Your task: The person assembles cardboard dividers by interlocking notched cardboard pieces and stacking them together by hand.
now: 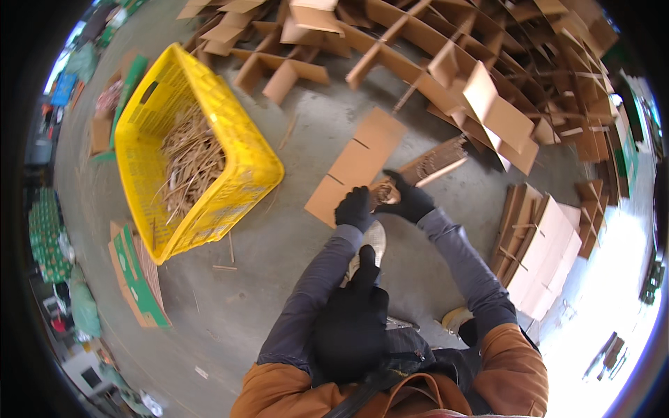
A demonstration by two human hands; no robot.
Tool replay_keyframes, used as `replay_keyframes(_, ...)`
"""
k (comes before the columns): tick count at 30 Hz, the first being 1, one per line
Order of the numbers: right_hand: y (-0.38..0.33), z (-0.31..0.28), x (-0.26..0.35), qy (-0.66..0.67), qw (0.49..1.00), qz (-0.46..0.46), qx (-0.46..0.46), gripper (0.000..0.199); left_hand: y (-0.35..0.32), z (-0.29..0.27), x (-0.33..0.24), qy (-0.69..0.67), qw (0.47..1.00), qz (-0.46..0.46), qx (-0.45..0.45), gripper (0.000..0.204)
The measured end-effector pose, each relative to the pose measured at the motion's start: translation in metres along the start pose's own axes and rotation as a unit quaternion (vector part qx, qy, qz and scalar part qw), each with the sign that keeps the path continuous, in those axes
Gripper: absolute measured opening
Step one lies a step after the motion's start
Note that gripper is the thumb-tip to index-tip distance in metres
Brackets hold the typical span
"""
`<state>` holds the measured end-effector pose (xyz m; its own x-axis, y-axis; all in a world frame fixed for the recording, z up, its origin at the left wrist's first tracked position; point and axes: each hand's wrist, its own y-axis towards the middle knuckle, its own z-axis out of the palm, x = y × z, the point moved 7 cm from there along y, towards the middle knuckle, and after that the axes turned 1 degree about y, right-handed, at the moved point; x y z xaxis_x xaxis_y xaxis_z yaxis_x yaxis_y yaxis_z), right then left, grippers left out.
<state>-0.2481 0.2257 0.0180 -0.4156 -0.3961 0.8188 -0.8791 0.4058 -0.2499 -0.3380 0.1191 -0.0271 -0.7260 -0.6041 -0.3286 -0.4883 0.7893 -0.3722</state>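
Observation:
Both my hands wear black gloves and meet in front of me, over the floor. Between them is a bunch of crumpled brown cardboard strips (384, 194), at the near end of a narrow stack of cardboard pieces (437, 161). My left hand (354, 209) is closed at the left side of the strips, its fingertips partly hidden. My right hand (411, 200) curls around their right side, thumb and fingers bent about them. Beneath and beyond the left hand lies a flat cardboard sheet (362, 155) with slits cut in one edge.
At left a yellow plastic crate (261, 171) holds a heap of thin cardboard strips (194, 164). Interlocked cardboard dividers (397, 52) spread across the far floor. Stacked cardboard panels (543, 258) stand at right. A green-and-brown carton (143, 279) lies near the crate.

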Motion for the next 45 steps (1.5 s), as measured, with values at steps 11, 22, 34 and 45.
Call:
replay_keyframes(11, -0.004, 0.044, -0.022, -0.035, 0.974, 0.067, -0.213, 0.026, -0.003, 0.007, 0.008, -0.077, 0.992, 0.081, -0.052, 0.046)
replay_keyframes(22, 0.039, 0.045, -0.036, 0.032, 0.977, 0.127, -0.169, 0.029, 0.03, 0.003, 0.009, 0.039, 0.99, 0.063, -0.124, 0.066)
replay_keyframes(34, -0.035, 0.04, -0.052, -0.102, 0.97, 0.11, -0.193, 0.026, 0.003, 0.034, -0.041, -0.066, 0.989, 0.131, -0.017, 0.042)
replay_keyframes(45, -0.035, 0.037, -0.061, -0.105, 0.983, 0.127, -0.075, 0.027, 0.007, 0.028, -0.06, -0.009, 0.986, 0.165, 0.005, 0.04)
